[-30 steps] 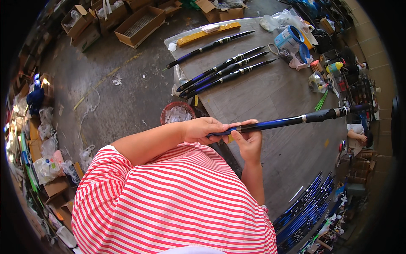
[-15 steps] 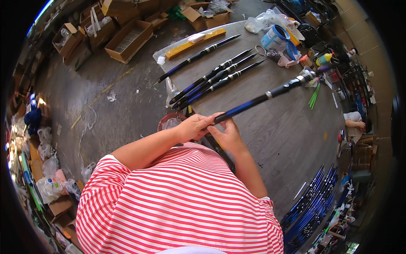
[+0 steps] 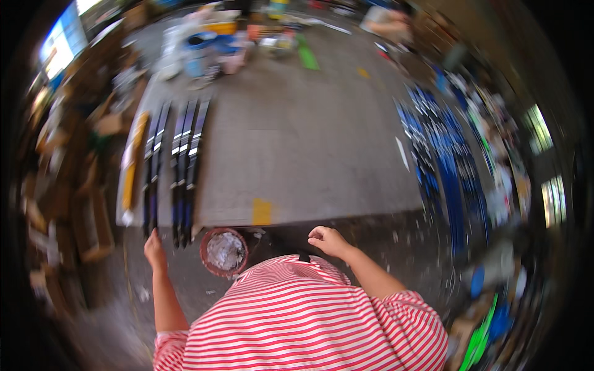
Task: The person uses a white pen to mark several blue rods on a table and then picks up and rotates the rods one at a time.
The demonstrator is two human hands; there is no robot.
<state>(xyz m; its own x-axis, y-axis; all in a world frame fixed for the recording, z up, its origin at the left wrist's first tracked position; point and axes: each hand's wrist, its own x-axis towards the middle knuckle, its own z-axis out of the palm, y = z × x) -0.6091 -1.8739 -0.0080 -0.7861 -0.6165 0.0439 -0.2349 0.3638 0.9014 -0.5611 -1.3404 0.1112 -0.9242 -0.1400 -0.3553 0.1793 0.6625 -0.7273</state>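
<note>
My left hand (image 3: 156, 249) is closed around the butt end of a dark fishing rod (image 3: 158, 142), which lies on the left side of the table beside another rod (image 3: 148, 179). Just right of this pair lies a group of three similar black and blue rods (image 3: 186, 161), their butts poking past the near edge. My right hand (image 3: 329, 241) hovers in front of the near table edge, fingers loosely bent and a little apart, with nothing visible in it. Motion blur softens the picture.
The grey table (image 3: 297, 154) spreads ahead. A yellow strip (image 3: 134, 162) runs along its left edge; blue tubs (image 3: 201, 54) stand at the far left. Many blue rods (image 3: 445, 161) are piled right. A red bin (image 3: 224, 250) stands below the near edge. Another person (image 3: 388, 23) sits beyond.
My view has turned right. The rod both hands held now lies among the others on the left; my hands have parted, the left at a rod's butt, the right drawn away to the right.
</note>
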